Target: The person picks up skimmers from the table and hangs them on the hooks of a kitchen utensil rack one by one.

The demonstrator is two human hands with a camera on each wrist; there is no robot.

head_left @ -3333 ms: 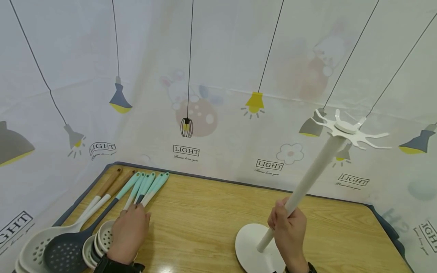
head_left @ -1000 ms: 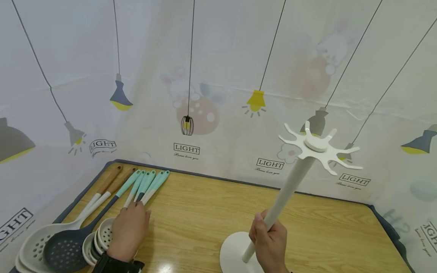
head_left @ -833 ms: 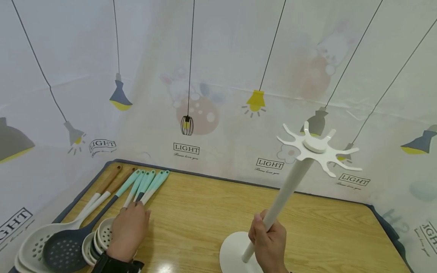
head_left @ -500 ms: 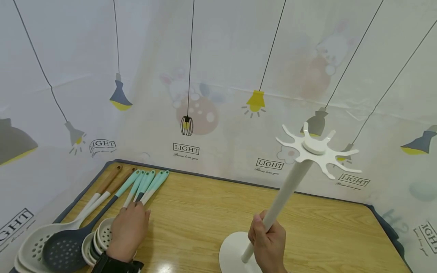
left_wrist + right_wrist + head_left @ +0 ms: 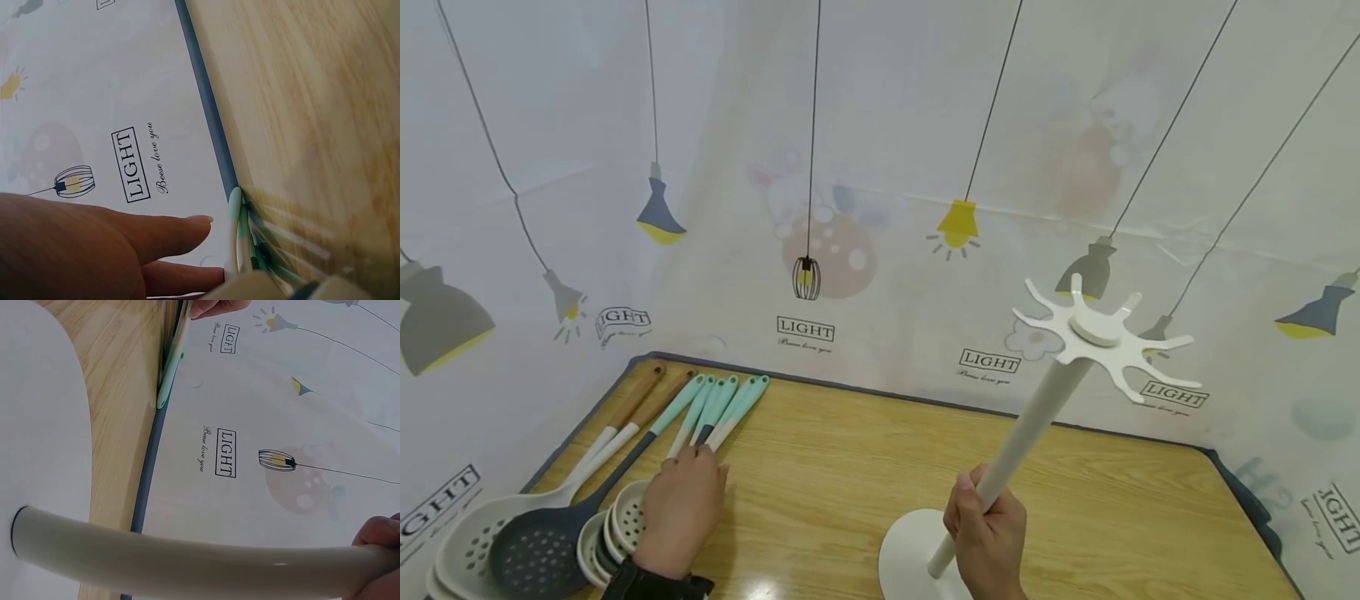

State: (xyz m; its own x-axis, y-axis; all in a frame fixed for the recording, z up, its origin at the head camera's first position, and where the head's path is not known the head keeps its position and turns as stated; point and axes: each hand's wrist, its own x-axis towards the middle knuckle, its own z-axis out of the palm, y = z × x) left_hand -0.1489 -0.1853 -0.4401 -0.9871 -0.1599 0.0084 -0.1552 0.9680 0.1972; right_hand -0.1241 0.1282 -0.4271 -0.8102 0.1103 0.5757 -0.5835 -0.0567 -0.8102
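Observation:
My right hand (image 5: 988, 533) grips the pole of a white utensil stand (image 5: 1037, 417), fingers wrapped round it low down. The stand has a round base (image 5: 910, 550) and a crown of several curved hook arms (image 5: 1093, 329) on top; its pole leans to the right in the head view. My left hand (image 5: 685, 504) rests on the kitchen utensils with mint handles (image 5: 748, 400). In the left wrist view its upper finger (image 5: 181, 234) is straight, and a lower finger reaches to the handles. Beside it lie a dark skimmer (image 5: 538, 554) and a stack of small white utensil heads (image 5: 628, 512).
A white skimmer (image 5: 463, 542) and wooden handles (image 5: 640, 396) lie at the table's left edge. The wood-grain table (image 5: 850, 475) has a dark blue border (image 5: 887, 400). A white cloth printed with lamps (image 5: 895, 167) hangs behind it.
My right hand has shifted the utensil stand left and a little lower since the first earlier frame; it has stayed nearly still over the last second. My left hand keeps its place on the utensils.

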